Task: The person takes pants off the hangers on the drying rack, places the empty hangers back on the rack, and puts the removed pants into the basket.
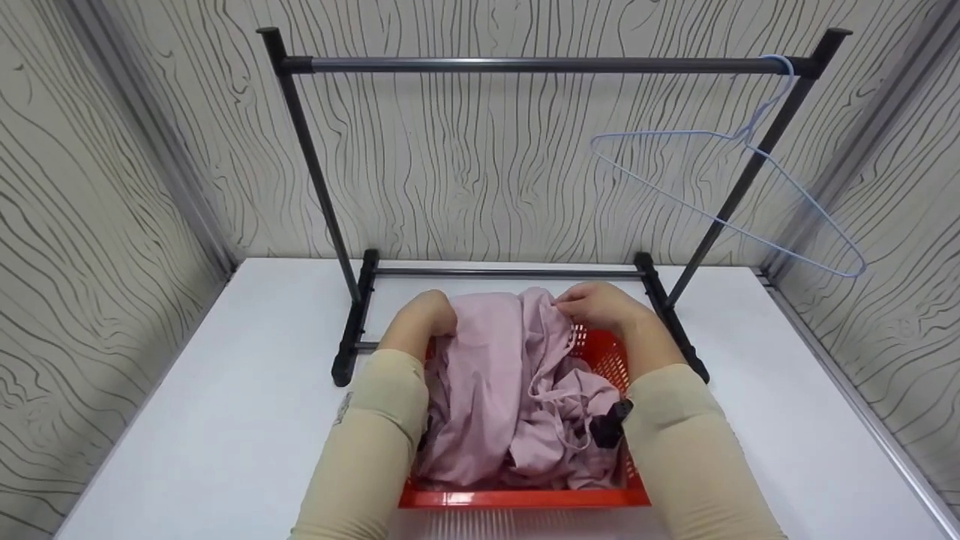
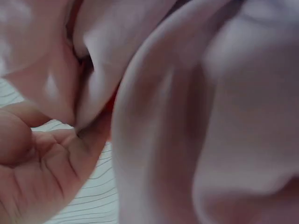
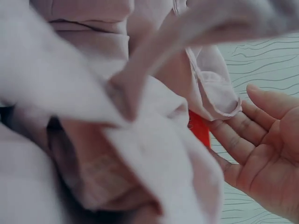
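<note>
A pink cloth garment [image 1: 484,375] lies bunched in a red plastic basket [image 1: 525,499], its far end raised near the back rim. My left hand [image 1: 433,311] grips its upper left edge, with the fingertips hidden behind the fabric. In the left wrist view, the fingers of that hand [image 2: 51,163] go under a fold of the cloth [image 2: 154,140]. At the upper right edge my right hand [image 1: 600,306] pinches the garment. The right wrist view shows the fingers of this hand [image 3: 238,140] behind a cloth corner [image 3: 217,93], the thumb close beside it.
Behind the basket stands a black clothes rack [image 1: 480,66] with its feet on the white table [image 1: 202,420]. A light blue wire hanger [image 1: 675,196] hangs at the right end of its bar. Patterned wall panels [image 1: 465,165] enclose the back and sides.
</note>
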{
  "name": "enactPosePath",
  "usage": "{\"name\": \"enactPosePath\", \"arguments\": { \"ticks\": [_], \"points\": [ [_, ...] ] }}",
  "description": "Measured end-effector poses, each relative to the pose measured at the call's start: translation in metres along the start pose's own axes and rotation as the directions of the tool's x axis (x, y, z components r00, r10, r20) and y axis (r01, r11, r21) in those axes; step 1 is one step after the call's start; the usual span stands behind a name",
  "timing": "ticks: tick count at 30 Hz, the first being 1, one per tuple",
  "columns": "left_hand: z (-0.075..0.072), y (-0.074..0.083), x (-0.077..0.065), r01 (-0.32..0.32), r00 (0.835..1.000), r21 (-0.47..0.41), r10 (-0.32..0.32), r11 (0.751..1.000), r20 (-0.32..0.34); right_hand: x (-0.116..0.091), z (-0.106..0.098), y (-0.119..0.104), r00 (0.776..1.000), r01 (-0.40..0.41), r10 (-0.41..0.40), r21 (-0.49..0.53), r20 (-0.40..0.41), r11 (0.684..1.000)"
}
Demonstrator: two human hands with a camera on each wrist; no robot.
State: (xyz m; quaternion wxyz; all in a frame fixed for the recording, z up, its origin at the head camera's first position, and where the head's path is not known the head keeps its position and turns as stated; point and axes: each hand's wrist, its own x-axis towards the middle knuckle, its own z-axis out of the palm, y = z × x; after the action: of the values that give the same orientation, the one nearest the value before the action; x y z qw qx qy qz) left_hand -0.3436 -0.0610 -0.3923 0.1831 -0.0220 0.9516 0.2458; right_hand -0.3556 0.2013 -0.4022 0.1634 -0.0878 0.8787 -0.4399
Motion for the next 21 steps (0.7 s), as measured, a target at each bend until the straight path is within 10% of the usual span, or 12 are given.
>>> {"name": "enactPosePath", "arguments": {
  "ticks": [7,14,21],
  "points": [
    [-0.006,0.003,-0.005,-0.032,0.988,0.093,0.045,0.995,-0.145,-0.002,-0.003,-0.008,0.998,0.034,-0.034,-0.006,-0.053,0.999],
    [-0.014,-0.003,-0.003,-0.16,0.976,-0.064,0.148,0.985,-0.162,-0.001,-0.005,-0.019,0.989,0.068,-0.071,-0.025,-0.131,0.997],
    [-0.024,-0.008,-0.004,-0.324,0.946,-0.278,0.3,0.904,-0.126,-0.003,-0.01,-0.027,0.981,0.083,-0.1,-0.106,-0.164,0.991]
  ]
}}
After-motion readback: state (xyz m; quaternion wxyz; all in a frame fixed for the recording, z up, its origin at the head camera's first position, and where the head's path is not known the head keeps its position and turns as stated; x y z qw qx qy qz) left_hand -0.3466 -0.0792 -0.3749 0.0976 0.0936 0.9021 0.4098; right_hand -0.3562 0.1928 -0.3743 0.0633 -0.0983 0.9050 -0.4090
